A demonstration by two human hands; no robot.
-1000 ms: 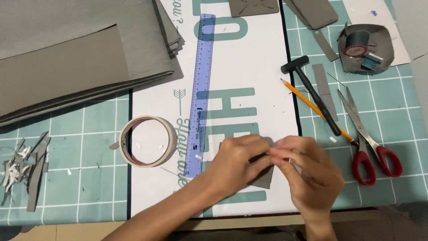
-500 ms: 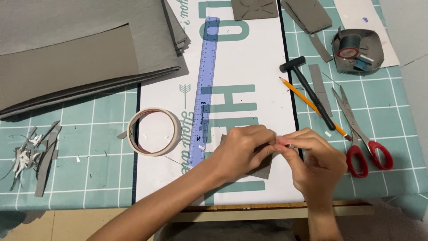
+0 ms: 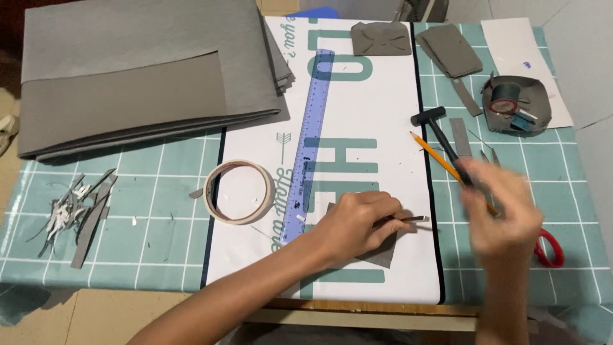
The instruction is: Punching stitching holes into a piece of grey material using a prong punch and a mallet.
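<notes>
My left hand (image 3: 357,223) presses down on a small grey piece of material (image 3: 384,254) lying on the white printed sheet (image 3: 377,102). Its fingers pinch a thin grey strip (image 3: 416,219) that sticks out to the right. My right hand (image 3: 504,207) is blurred with motion, apart from the left hand. It hovers over the black hammer's (image 3: 429,117) handle, the yellow pencil (image 3: 433,152) and the red-handled scissors (image 3: 550,249). Whether it holds anything is too blurred to tell.
A roll of masking tape (image 3: 211,191) and a blue ruler (image 3: 311,140) lie left of my left hand. Folded grey sheets (image 3: 140,76) fill the far left, with scrap cuttings (image 3: 76,211) below. Grey cut pieces (image 3: 450,50) and a thread spool (image 3: 511,105) lie far right on the teal mat (image 3: 159,211).
My right hand has left the grey piece and swung right, over the tools. The left hand stays on the piece, still pinching the strip.
</notes>
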